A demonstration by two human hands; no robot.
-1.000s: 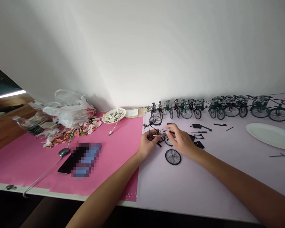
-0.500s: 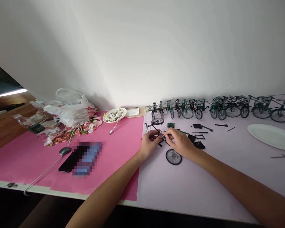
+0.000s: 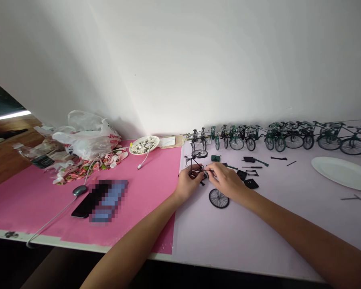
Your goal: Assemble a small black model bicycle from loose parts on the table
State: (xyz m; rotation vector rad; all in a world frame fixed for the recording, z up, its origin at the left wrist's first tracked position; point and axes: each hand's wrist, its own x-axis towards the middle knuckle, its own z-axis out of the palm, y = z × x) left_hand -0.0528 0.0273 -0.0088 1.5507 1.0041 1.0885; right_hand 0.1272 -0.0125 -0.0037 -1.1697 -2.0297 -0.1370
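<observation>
My left hand (image 3: 188,183) is closed around a small black model bicycle frame (image 3: 195,165) that has one wheel fitted at its far end. My right hand (image 3: 227,179) pinches a thin tool (image 3: 209,171) whose tip meets the frame right by my left fingers. A loose spoked wheel (image 3: 219,198) lies flat on the pale table just below my right hand. Small black and green parts (image 3: 250,172) are scattered just beyond my right hand.
A row of finished green model bicycles (image 3: 276,138) lines the wall. A white plate (image 3: 343,172) sits at far right. On the pink mat (image 3: 132,192) lie a phone (image 3: 99,198), a cabled mouse (image 3: 80,190), a bowl of small parts (image 3: 143,145) and plastic bags (image 3: 84,138).
My right hand has drawn in toward the left, bringing the tool's tip onto the frame. The left hand has stayed on the frame.
</observation>
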